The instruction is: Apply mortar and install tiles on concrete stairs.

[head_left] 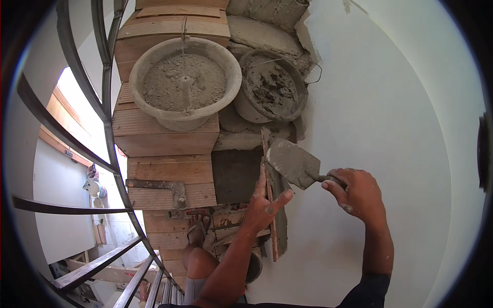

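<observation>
My right hand [359, 194] is closed around the handle of a mortar-smeared trowel [295, 161], its blade pointing left and up. Under the blade stands a long narrow tile [278, 226] tilted on edge, with grey mortar on its right-hand face. My left hand [263, 206] holds this tile near the middle, fingers along its left side and thumb stretched out on the right. Just left of the tile, a stair tread bears a smooth patch of dark wet mortar [236, 174].
A wide basin [141, 84] of dry grey mix rests on tiled steps [164, 123]. Beside it is a bucket [249, 105] of wet mortar with a wire handle. A metal square [154, 184] lies on a lower step. Metal railing [109, 133] runs along the left, a white wall [380, 118] along the right.
</observation>
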Demonstrator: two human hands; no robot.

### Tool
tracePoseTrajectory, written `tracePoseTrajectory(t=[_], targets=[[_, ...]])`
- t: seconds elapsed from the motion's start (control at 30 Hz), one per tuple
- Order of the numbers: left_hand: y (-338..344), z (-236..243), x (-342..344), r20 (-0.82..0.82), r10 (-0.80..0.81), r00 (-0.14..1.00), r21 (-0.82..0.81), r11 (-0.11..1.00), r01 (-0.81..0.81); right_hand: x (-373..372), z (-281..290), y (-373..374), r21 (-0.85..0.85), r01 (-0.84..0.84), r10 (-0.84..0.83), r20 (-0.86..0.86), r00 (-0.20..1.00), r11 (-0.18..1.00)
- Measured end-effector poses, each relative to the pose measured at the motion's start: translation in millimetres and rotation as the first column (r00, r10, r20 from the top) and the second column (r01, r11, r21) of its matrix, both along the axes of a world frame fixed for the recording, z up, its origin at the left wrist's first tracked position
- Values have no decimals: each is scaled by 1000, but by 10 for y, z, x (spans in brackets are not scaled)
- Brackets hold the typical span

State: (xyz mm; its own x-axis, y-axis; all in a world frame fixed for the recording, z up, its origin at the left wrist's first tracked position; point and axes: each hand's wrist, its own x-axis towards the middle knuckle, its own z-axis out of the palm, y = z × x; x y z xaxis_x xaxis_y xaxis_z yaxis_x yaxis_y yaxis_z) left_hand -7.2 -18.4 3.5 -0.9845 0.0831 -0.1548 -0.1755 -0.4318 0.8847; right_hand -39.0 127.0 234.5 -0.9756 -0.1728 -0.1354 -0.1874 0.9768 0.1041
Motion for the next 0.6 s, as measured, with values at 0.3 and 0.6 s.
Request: tracePoseTrajectory(t=[0.3,0.6], targets=[[-9,-147,88,-63,-34,997,-122,992,26,31,244,28,-293,35,0,119,993,956],[-13,-4,155,-101,-59,993,126,989,72,-546,143,144,-246,-25,44,72,996,969]])
